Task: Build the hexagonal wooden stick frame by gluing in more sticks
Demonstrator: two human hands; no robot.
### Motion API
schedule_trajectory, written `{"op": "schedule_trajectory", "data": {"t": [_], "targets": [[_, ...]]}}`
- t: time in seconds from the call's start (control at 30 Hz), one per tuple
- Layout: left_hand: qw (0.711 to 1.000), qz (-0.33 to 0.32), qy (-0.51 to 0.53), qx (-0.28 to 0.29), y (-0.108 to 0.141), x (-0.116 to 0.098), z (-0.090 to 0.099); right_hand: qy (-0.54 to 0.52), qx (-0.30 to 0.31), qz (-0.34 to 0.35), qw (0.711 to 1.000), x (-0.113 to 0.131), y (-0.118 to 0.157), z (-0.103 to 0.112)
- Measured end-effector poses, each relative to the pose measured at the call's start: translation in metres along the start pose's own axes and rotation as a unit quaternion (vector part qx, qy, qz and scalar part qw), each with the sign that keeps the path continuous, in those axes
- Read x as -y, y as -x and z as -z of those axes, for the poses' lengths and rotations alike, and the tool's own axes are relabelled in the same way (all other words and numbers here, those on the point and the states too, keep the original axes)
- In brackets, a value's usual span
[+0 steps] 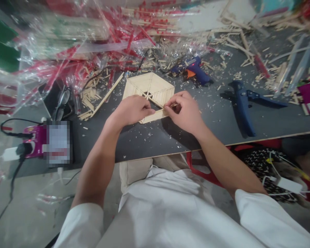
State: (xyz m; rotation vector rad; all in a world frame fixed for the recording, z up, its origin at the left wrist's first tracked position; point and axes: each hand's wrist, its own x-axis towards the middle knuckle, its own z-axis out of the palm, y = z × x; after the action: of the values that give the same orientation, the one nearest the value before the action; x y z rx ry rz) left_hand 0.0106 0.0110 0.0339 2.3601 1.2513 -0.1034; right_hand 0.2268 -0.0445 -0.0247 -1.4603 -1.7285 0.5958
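Observation:
A hexagonal panel of thin wooden sticks (155, 82) lies in front of me on the dark table, with a small opening near its middle where the ribs cross. My left hand (134, 109) rests over its left near part, fingers curled and thumb pointing right along the sticks. At the panel's right near edge, my right hand (184, 111) pinches with thumb and forefinger at the sticks' ends. Whatever small piece is between those fingertips is too small to make out. The left fingertips are partly hidden beneath the hand.
A blue glue gun (196, 70) lies behind the panel, and a blue-handled cutter (241, 106) to the right. Stick offcuts (89, 100), a phone (58, 143), a purple power strip (36, 141) and glasses (63, 100) are at left. Plastic-wrapped stick bundles (72, 34) fill the back.

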Motion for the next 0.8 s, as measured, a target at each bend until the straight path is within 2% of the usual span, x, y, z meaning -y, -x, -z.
{"op": "schedule_trajectory", "data": {"t": [0.33,0.8], "targets": [[0.999,-0.011,-0.008,-0.032,-0.0024,0.0065,-0.0076,0.002,-0.016,0.023,1.0,-0.0027,0.001,-0.002],[1.0,-0.011,-0.006,-0.012,-0.001,0.003,-0.0036,0.004,-0.006,0.032,0.999,-0.0021,0.0001,-0.001]]}}
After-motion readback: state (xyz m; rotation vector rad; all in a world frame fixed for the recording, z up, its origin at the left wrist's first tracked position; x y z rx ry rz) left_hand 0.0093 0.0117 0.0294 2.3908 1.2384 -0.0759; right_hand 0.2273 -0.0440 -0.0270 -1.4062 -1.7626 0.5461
